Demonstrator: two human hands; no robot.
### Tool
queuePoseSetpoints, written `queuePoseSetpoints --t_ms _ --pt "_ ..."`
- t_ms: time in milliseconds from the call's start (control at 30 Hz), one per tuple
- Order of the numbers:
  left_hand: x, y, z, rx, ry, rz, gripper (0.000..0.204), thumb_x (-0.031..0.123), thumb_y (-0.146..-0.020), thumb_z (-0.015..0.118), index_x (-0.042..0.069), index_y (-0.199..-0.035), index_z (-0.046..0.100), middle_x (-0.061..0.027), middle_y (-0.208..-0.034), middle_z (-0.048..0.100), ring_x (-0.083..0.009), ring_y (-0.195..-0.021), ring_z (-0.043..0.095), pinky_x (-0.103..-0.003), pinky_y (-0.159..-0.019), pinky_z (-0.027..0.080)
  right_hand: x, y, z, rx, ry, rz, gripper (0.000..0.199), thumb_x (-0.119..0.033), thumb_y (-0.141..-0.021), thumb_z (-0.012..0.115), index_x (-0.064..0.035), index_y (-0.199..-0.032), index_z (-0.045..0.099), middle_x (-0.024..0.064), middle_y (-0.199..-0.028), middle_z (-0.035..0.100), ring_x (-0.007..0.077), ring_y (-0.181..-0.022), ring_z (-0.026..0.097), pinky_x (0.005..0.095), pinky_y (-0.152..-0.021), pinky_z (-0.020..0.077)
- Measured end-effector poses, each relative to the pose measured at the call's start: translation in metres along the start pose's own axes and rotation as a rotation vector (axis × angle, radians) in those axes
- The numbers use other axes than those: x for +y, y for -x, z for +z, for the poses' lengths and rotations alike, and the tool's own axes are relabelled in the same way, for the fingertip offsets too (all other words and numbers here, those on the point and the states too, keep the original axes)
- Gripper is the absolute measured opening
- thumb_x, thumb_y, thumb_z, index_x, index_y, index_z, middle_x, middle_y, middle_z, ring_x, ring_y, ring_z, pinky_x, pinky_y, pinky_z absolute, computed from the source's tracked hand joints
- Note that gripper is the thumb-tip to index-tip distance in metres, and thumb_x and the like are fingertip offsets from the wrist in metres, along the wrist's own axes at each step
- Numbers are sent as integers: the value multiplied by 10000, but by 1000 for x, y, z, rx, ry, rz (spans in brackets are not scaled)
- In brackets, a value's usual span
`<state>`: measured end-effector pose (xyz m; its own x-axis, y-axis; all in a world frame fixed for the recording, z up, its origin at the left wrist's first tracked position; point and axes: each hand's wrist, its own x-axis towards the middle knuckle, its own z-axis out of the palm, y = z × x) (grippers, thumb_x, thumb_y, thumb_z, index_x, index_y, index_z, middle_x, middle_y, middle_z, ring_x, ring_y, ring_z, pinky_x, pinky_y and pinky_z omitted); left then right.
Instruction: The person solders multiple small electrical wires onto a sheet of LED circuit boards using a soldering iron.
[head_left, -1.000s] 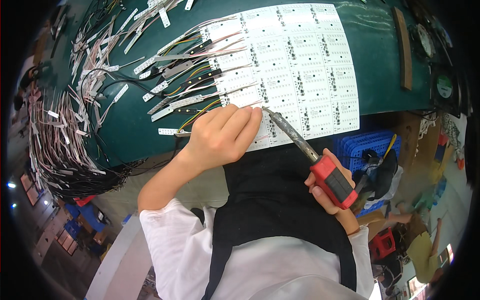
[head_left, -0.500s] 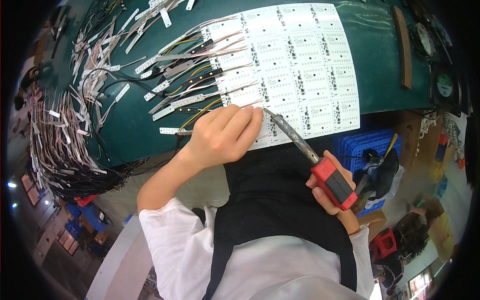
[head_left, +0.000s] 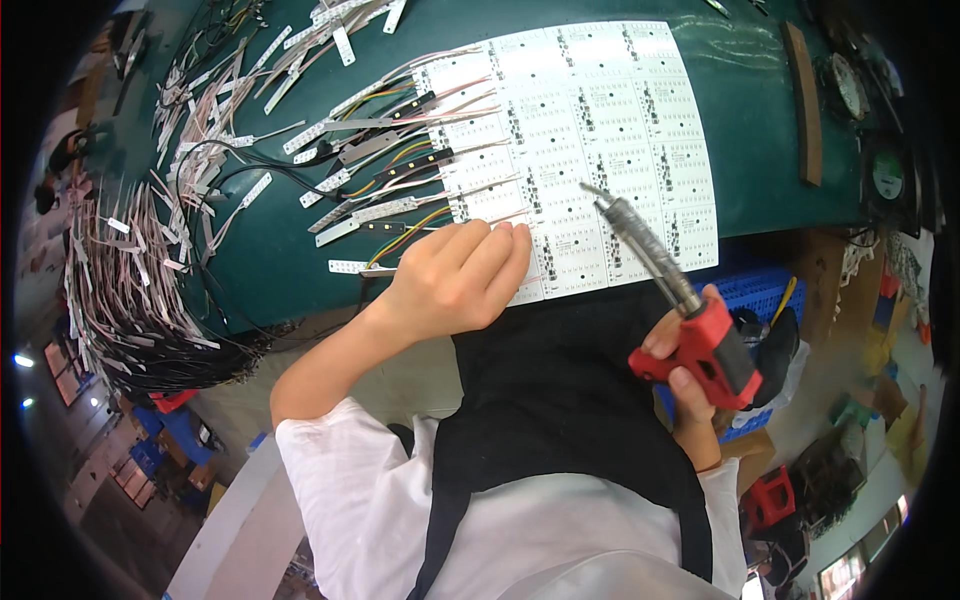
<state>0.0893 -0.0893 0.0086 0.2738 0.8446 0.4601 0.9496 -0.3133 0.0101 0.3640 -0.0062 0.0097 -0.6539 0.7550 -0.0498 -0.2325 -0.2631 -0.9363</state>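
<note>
Resting on the white circuit panel [head_left: 600, 120], left fingers [head_left: 490, 255] lie beside the soldering iron [head_left: 690, 320].

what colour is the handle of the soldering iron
Red, on the soldering iron gripped by the right hand; only the head view shows it.

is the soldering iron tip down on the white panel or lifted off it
Lifted. The soldering iron in the right hand is angled over the white panel, its tip showing clear of the surface.
</note>
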Motion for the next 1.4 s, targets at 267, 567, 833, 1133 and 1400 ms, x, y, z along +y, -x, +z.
queuePoseSetpoints --t_ms 267,567,833,1133,1400 --pt "-4 3 -5 -65 63 -50 280 27 -628 648 -7 -905 654 -43 -775 584 -149 -601 556 -246 -491 445 9 -53 -13 68 -69 -194 834 -207 -743 611 101 -1406 209 98 -833 597 211 -804 585 457 -971 366" --pt "-34 -10 -26 -183 363 -211 160 50 -663 652 59 -819 616 -41 -731 542 -199 -629 555 -309 -543 454 11 -45 1 69 -27 -81 798 -196 -723 597 100 -1388 273 91 -792 569 213 -765 575 462 -1083 284" --pt "-82 -24 -13 -121 101 -266 128 50 -712 676 84 -824 625 -15 -828 578 -198 -749 575 -310 -618 470 9 -47 -1 78 -2 -90 798 -189 -729 589 93 -1398 258 102 -795 568 220 -774 577 488 -1083 281" --pt "-144 -52 7 16 225 -550 98 179 -786 666 87 -807 639 -74 -758 571 -265 -728 593 -362 -610 481 14 -62 -7 38 -39 -174 772 -209 -789 614 83 -1399 242 94 -848 587 192 -851 588 571 -1083 262" --pt "-186 -81 28 -4 -135 -691 136 212 -829 652 77 -851 653 -50 -824 624 -225 -725 623 -331 -621 484 15 -60 -6 54 12 -188 761 -201 -790 610 96 -1389 247 86 -873 587 188 -881 580 572 -1081 260"
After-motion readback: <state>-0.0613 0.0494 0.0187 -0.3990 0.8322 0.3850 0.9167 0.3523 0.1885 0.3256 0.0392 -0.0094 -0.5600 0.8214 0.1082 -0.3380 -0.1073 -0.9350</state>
